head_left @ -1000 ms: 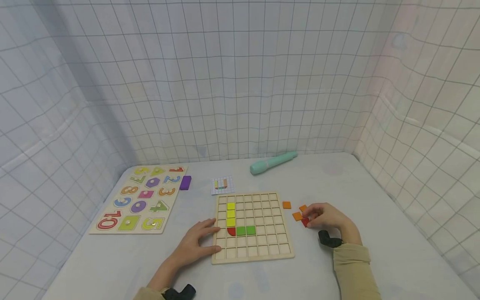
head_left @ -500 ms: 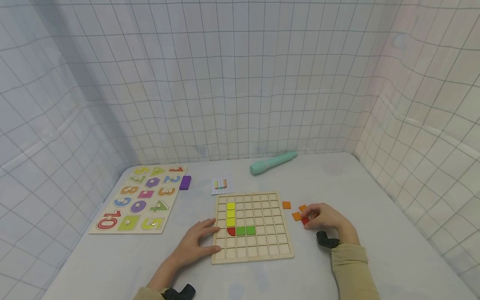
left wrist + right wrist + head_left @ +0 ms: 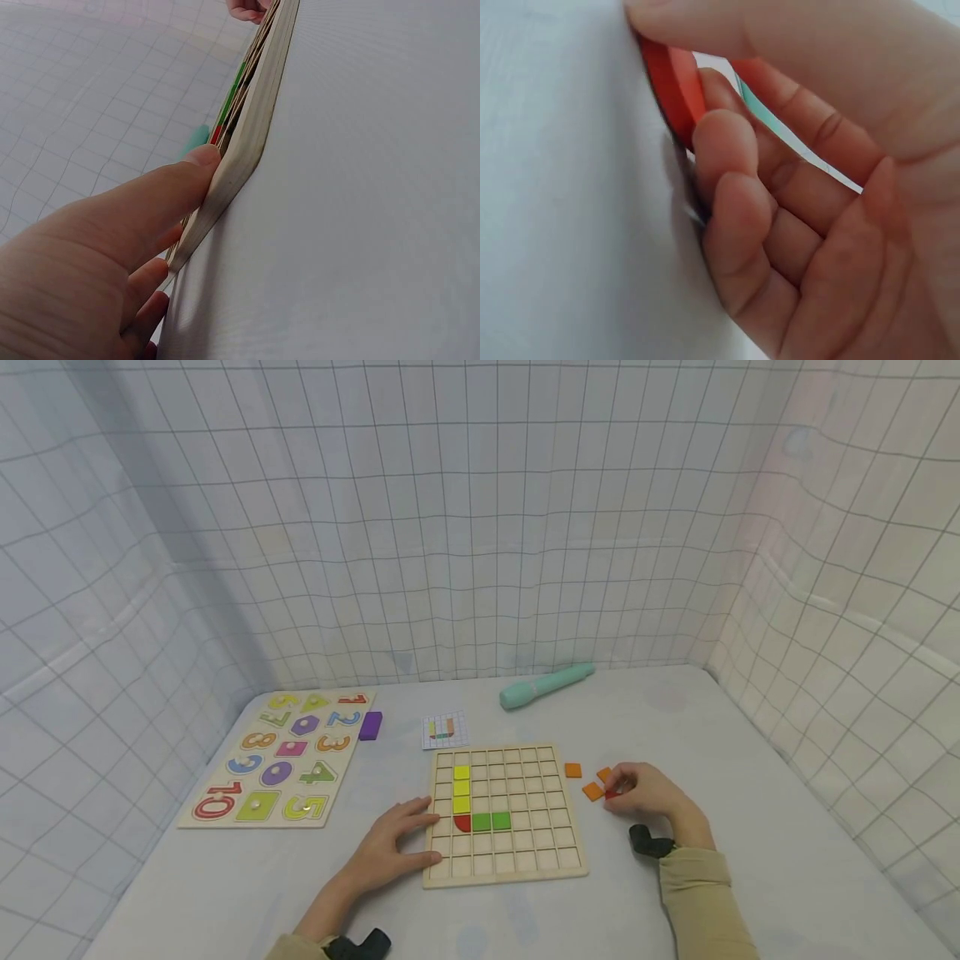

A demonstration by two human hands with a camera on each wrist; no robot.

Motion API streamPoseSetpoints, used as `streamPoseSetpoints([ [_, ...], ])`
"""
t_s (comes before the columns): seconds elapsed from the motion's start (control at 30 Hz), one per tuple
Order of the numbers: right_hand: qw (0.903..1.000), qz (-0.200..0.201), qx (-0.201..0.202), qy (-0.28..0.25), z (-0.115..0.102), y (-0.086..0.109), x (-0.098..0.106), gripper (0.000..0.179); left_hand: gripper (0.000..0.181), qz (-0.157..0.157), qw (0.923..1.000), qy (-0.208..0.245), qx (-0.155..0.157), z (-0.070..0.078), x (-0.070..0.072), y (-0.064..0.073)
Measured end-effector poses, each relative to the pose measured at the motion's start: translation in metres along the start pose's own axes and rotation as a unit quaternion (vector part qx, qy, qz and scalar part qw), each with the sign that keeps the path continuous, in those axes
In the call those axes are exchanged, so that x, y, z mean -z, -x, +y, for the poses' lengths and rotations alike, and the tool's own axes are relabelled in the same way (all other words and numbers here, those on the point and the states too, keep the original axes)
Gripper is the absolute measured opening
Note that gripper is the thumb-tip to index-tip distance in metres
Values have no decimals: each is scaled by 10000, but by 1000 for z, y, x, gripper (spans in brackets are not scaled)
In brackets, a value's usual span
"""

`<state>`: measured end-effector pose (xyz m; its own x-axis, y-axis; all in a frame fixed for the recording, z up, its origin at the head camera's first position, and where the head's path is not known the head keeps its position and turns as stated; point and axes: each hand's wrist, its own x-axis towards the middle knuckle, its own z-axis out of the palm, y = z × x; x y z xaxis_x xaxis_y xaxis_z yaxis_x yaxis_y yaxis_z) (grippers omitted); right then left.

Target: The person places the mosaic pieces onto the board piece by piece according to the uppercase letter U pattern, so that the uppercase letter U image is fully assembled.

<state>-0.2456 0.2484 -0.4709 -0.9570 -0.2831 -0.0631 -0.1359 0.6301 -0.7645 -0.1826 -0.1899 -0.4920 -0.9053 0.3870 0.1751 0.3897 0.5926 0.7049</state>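
My left hand (image 3: pixel 393 843) rests at the left edge of the wooden grid board (image 3: pixel 532 853), fingers spread, thumb on its rim. Three yellow tiles (image 3: pixel 461 788) form a column on the board. Below them lie a rounded red tile (image 3: pixel 462 822) and two green tiles (image 3: pixel 491 821). To the board's right, my right hand (image 3: pixel 647 792) pinches a red tile (image 3: pixel 673 94) between thumb and fingers, low over the table. In the right wrist view this tile looks tilted, partly hidden by the fingers. Beside that hand lie orange tiles (image 3: pixel 593 792), one partly behind the fingers.
A number puzzle board (image 3: pixel 247 739) lies at the left, with a purple block (image 3: pixel 371 726) at its edge. A small pattern card (image 3: pixel 445 730) lies behind the grid board. Farther back is a teal cylindrical object (image 3: pixel 547 686). Grid-lined sheets (image 3: pixel 480 527) enclose the table.
My right hand has shifted slightly left, and the red tile has tipped up in its fingers. The left hand and the grid board have stayed put.
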Motion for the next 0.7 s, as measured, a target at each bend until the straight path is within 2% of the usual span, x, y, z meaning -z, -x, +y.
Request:
streamPoseSetpoints([
  [0.23,9999,77,-26,124,-8,-2,0,21,57,6,10000,19,31,1,0,0],
  [0.5,9985,11,550,63,-38,-4,-1,23,58,12,9999,72,77,2,0,0],
  [0.7,9952,-161,964,-59,-68,-8,-12,22,57,36,10000,29,52,0,-1,0],
])
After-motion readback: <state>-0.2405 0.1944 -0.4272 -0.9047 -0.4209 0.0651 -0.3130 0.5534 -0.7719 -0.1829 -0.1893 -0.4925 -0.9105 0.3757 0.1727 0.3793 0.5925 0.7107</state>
